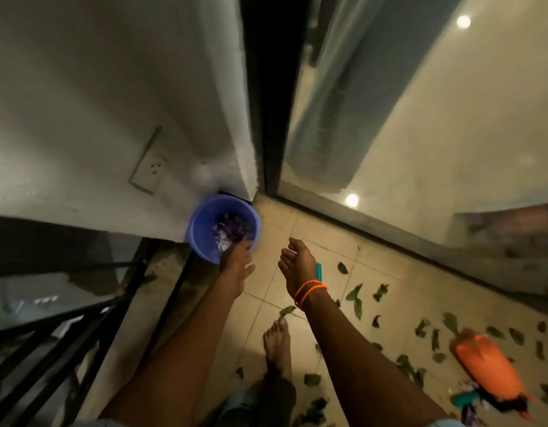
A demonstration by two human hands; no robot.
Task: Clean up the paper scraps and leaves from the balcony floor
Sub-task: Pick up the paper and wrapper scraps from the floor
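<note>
I had the left hand (235, 265) gripping the rim of the blue bucket (205, 223), holding paper scraps (229, 234), to steady it, the right hand (297, 261) loose-fingered and empty, leaves (354, 295) littering the tiles (325, 241)

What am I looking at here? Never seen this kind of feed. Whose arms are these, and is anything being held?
One picture, from a camera worn on a person's head, looking down at a tiled balcony floor. No machine: the arms are the person's own. The left hand reaches over the rim of a blue bucket that holds paper scraps; whether it has a grip on anything I cannot tell. The right hand, with orange bands on its wrist, hangs open and empty. Leaves lie scattered on the tiles, beside an orange dustpan. A bare foot shows below.
</note>
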